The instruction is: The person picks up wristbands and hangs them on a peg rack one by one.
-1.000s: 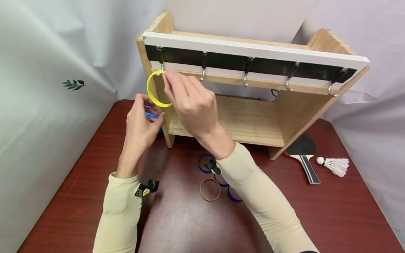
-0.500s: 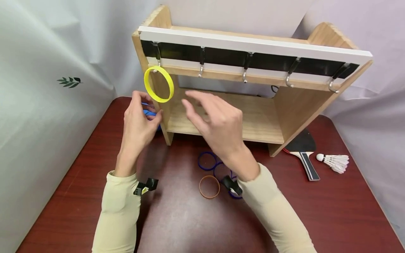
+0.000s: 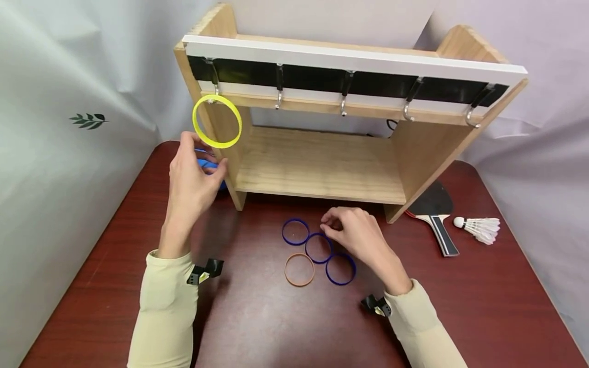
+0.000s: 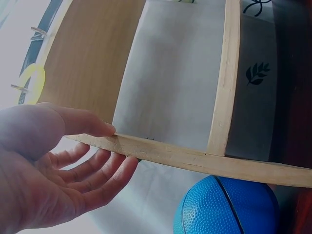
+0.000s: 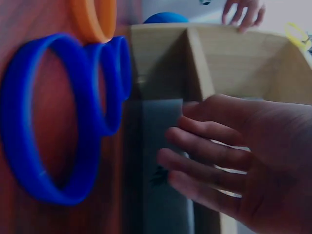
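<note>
A yellow ring (image 3: 218, 121) hangs from the leftmost metal hook of the wooden shelf (image 3: 322, 166). Below it, my left hand (image 3: 186, 191) grips the shelf's left side panel; the left wrist view shows the thumb on one face of the panel (image 4: 161, 150) and the fingers on the other. Three dark blue rings (image 3: 340, 255) and an orange ring (image 3: 299, 254) lie on the table. Just right of and above the blue rings, my right hand (image 3: 363, 237) hovers with its fingers relaxed and holds nothing. In the right wrist view, the nearest blue ring (image 5: 87, 161) is beside that hand (image 5: 243, 151).
Four more hooks, such as one (image 3: 343, 105), line the shelf's front rail. A blue ball (image 4: 224, 207) is outside the left panel. At the right lie a black paddle (image 3: 442, 232) and a shuttlecock (image 3: 480, 228).
My right hand has let go of the yellow ring, which hangs on the hook, and has moved down and right to the blue rings. The left hand keeps its grip on the panel.
</note>
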Demonstrator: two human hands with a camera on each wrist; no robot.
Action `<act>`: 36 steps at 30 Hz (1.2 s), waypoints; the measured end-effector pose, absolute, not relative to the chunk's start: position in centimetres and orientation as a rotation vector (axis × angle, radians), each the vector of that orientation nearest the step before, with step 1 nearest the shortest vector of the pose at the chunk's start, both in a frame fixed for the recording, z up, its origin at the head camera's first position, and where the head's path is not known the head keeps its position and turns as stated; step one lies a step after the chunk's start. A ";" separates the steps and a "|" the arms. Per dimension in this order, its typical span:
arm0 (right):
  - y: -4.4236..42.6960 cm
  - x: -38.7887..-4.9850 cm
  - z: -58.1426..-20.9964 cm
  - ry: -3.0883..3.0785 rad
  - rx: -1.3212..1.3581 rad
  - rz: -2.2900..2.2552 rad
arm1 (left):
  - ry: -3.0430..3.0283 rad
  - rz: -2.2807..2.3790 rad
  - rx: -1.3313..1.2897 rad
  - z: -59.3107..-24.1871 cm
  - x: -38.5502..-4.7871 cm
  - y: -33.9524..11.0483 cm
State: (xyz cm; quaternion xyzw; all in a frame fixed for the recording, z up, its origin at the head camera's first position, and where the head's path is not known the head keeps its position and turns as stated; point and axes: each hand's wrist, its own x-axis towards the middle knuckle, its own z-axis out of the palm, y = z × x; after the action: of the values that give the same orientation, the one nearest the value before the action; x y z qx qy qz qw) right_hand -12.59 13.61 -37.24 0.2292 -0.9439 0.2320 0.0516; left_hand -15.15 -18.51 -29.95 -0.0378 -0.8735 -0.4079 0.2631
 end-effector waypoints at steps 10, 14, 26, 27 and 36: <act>14.6 -12.7 -39.9 -3.068 0.729 0.734 | -2.360 -1.111 -0.108 -30.0 -15.2 -18.3; 14.5 -12.8 -40.0 -3.072 0.723 0.730 | -2.357 -1.107 -0.106 -29.9 -15.1 -18.4; 14.3 -13.1 -40.3 -2.936 0.672 0.681 | -2.351 -1.098 -0.111 -30.1 -15.1 -18.5; 14.3 -13.1 -40.2 -2.912 0.665 0.693 | -2.350 -1.098 -0.111 -30.1 -15.1 -18.5; 14.2 -12.9 -39.0 -2.736 0.679 0.772 | -2.348 -1.093 -0.107 -30.1 -15.2 -18.4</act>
State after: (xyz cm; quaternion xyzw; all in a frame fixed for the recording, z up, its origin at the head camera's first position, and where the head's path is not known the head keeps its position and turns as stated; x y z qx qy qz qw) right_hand -12.93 14.17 -38.99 0.2308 -0.9306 0.2625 0.1090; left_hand -15.20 -18.43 -30.06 -0.0398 -0.8718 -0.4058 0.2715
